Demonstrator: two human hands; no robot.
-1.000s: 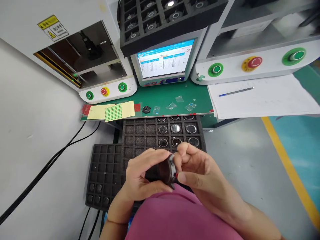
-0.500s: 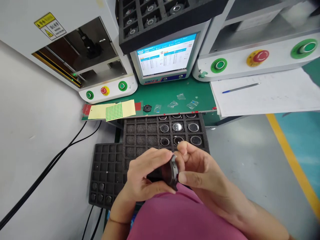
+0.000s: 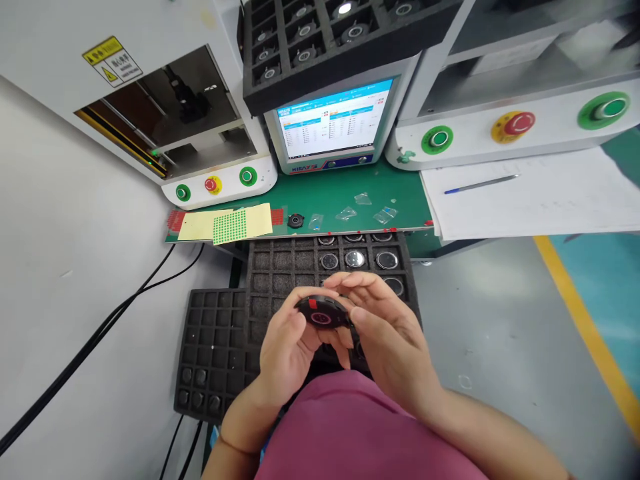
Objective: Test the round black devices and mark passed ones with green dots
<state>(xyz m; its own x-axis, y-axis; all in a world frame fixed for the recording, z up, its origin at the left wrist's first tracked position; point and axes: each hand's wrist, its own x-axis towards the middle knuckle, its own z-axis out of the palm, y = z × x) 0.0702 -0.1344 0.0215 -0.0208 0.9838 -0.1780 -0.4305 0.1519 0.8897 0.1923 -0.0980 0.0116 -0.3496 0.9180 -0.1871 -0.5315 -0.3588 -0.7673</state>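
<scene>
A round black watch body (image 3: 327, 312) with a small red piece on its upper edge faces up between my hands, a ring showing on its surface. My left hand (image 3: 287, 340) grips its left side, thumb on the near face. At its right edge, my right hand (image 3: 390, 333) pinches it between thumb and fingers. Below and behind the hands lies a black foam tray (image 3: 280, 283) with several round watch faces in its right columns. A lower foam tray (image 3: 213, 343) at the left holds several small dark pieces.
On the green bench (image 3: 325, 193) are sticker sheets (image 3: 230, 225), a black round part (image 3: 296, 220) and clear plastic bits. A monitor (image 3: 335, 123) stands between two machines, under another foam tray (image 3: 320, 77). Papers (image 3: 530, 200) with a pen lie at the right.
The watch body has turned from edge-on to showing its ringed face and red piece. My left hand has rolled its grip, and my right hand has closed on the right edge.
</scene>
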